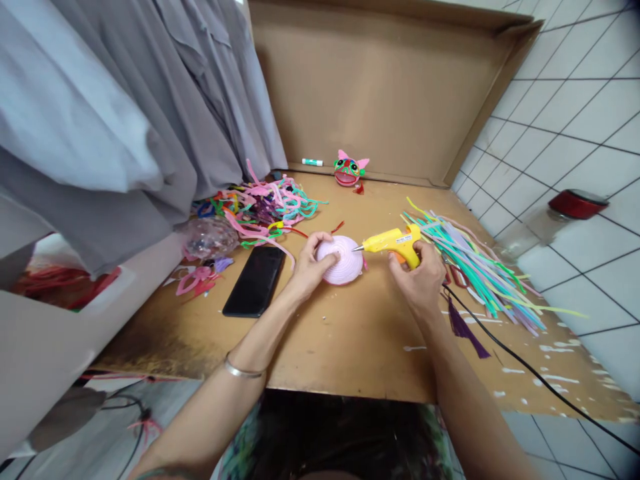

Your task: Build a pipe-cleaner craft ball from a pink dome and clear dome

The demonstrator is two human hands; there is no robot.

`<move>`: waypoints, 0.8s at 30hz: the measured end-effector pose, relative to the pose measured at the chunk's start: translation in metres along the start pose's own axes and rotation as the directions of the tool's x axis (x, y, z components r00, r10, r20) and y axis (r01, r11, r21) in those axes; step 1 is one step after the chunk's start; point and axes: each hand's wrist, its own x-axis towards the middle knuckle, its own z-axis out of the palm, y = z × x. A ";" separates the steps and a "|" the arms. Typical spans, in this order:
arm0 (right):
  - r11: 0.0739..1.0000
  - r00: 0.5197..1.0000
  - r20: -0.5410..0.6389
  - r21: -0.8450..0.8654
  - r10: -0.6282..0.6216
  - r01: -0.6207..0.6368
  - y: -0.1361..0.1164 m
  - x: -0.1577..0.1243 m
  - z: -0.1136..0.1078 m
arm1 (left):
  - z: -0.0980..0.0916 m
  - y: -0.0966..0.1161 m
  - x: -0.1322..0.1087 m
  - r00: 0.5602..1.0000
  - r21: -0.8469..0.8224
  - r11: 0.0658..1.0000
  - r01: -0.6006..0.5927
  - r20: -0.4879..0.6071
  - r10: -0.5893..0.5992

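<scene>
My left hand [316,261] grips a pale lilac coiled disc [345,267] by its left edge, thumb on its face and fingers around the rim. In my right hand [419,268] is a yellow hot glue gun [387,241], its metal nozzle pointing left over the disc's upper right. Whether the tip touches the disc I cannot tell. A black cable [505,347] trails off to the lower right. Beyond the disc lies a short red strip [338,227]. Close to my left wrist is a black phone [254,281].
Tangled pipe cleaners [270,203] heap at the left, beside a clear plastic bag [210,238]. Straight pipe cleaners [480,267], red-handled scissors [457,276] and a purple tassel [465,328] lie right. Behind stand a colourful animal-face ornament [349,170] and a glue stick [313,162] against the cardboard wall [390,87].
</scene>
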 end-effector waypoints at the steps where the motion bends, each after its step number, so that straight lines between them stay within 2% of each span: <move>1: 1.000 1.000 -0.004 0.004 0.004 -0.004 -0.001 -0.001 0.000 | 0.000 0.000 -0.001 1.000 -0.006 1.000 -0.002 0.006 0.002; 7: 0.999 0.999 -0.001 0.018 0.036 -0.036 -0.005 -0.003 0.003 | -0.001 -0.001 -0.001 1.000 0.037 0.999 -0.016 0.006 0.015; 17: 1.000 1.000 -0.010 -0.023 0.011 -0.011 -0.009 -0.004 0.001 | -0.002 0.003 -0.001 0.998 0.128 0.990 -0.056 0.030 0.053; 24: 1.000 1.000 -0.024 -0.018 0.001 -0.002 -0.010 -0.004 0.002 | -0.001 0.000 -0.002 0.999 0.020 1.000 -0.004 0.033 0.003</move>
